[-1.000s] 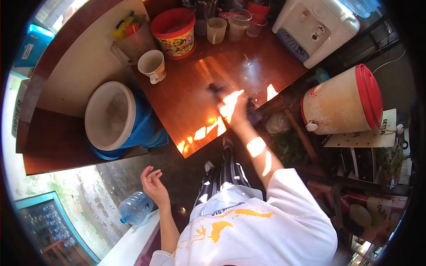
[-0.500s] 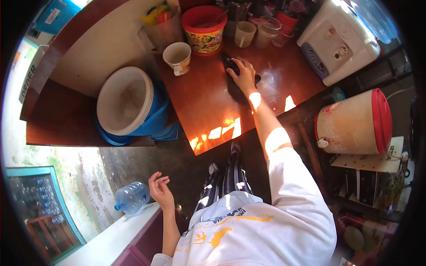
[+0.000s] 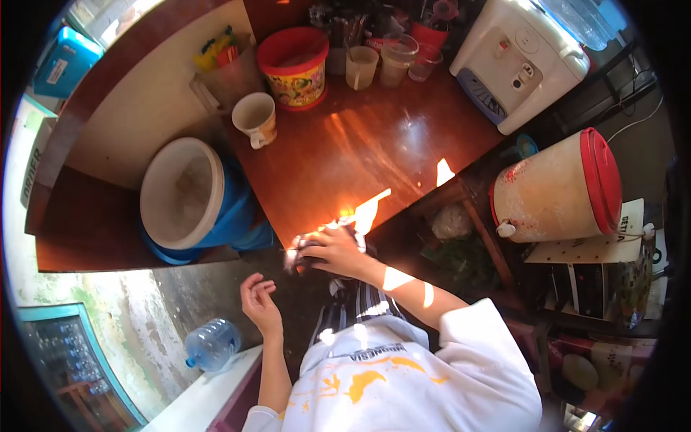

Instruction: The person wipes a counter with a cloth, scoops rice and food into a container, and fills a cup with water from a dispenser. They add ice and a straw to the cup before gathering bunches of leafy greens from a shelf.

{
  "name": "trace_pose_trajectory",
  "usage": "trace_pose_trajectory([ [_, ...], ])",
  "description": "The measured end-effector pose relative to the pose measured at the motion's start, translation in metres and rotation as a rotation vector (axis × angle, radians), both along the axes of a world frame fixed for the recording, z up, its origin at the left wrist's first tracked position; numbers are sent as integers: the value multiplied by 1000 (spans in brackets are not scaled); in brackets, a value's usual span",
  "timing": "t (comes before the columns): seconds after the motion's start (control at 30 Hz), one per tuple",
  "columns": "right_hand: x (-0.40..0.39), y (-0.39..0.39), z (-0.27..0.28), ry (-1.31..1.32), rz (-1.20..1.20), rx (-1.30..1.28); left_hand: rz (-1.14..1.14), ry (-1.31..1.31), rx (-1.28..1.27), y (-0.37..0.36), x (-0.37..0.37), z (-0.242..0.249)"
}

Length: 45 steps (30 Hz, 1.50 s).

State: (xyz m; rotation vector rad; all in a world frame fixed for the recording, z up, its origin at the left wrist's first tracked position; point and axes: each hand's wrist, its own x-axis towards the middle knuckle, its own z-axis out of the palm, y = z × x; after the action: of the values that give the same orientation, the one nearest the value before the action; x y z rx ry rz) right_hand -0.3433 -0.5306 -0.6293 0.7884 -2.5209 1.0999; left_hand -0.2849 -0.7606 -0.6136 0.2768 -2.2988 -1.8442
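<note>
My right hand [image 3: 335,250] is at the near left edge of the brown table [image 3: 345,158], its fingers closed on a dark cloth [image 3: 295,261] that bunches under them in bright sunlight. Lower left, my left hand [image 3: 260,302] hangs in the air beside the table with its fingers loosely curled and nothing visible in them. A cream mug [image 3: 255,119] stands at the table's left side. Behind it is a red bucket with a yellow patterned label [image 3: 296,72]. Another mug [image 3: 361,68] and a clear plastic cup [image 3: 398,61] stand further right.
A water dispenser [image 3: 522,65] stands at the table's back right. Blue and white buckets [image 3: 183,194] are on the left. A drink cooler with a red lid [image 3: 554,187] sits at the right. A large clear bottle [image 3: 213,344] lies lower left on a white ledge.
My right hand has swept the dark cloth from the table's middle toward its near left edge. My left hand has barely moved. The view has shifted slightly.
</note>
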Motion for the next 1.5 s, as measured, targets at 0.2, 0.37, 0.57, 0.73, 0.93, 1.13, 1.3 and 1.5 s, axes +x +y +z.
trace_pose_trajectory([
  [0.2,-47,215,2,14,-758,97,-5,-60,-10,8,-6,-2],
  [0.37,-101,216,8,73,-1006,153,32,12,-114,-13,-13,7],
  [0.57,-109,54,-15,-117,-259,95,19,62,-149,31,-50,18],
  [0.73,-167,174,16,-7,-409,163,-79,126,-114,82,-90,13],
  [0.93,-175,374,-35,-8,-1164,297,-38,62,-153,93,-111,25],
  [1.13,-105,266,-3,-29,-981,30,-30,48,-123,118,-108,28],
  [1.3,-75,107,-32,-560,-526,-875,-209,26,-173,167,-112,20],
  [1.5,-65,75,-3,-370,-674,-174,-508,-54,-134,172,-130,3],
])
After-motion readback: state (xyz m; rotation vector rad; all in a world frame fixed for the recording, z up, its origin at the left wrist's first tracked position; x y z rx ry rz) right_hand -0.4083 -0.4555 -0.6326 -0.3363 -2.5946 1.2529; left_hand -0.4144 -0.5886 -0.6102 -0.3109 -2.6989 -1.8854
